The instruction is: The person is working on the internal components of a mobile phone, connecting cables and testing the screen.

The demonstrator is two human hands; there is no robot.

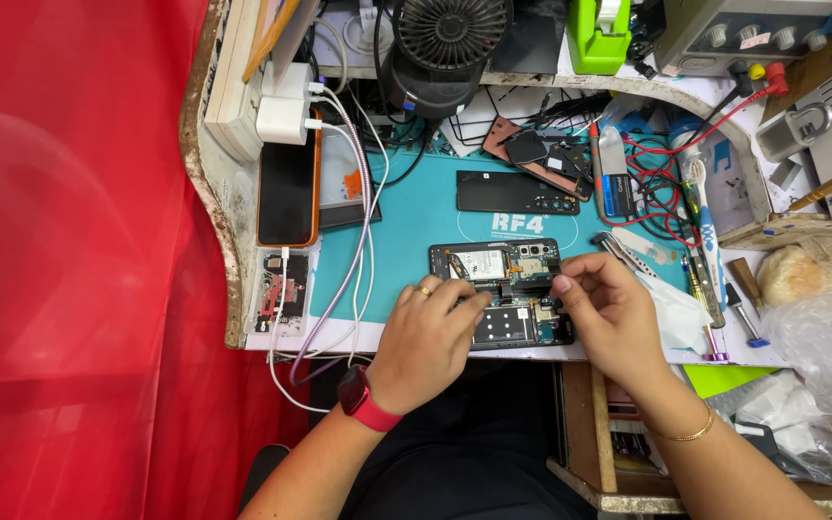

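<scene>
From the head view, an opened phone (503, 289) with its back removed lay on the teal mat (416, 217) near the front edge of the surface (339, 337), and the left hand (430, 332) rested on its lower left part with fingers curled and pressed down, while the right hand (604, 308) pinched its fingertips together at the phone's right edge; what they pinched was too small to tell. Around it, a black back cover (517, 193) lay just beyond on the mat, an orange-cased phone (288, 188) and white cables (363, 221) crowded the left, red wires (652, 178) and screwdrivers (705, 260) cluttered the right, and a small black fan (445, 43) stood at the back.
</scene>
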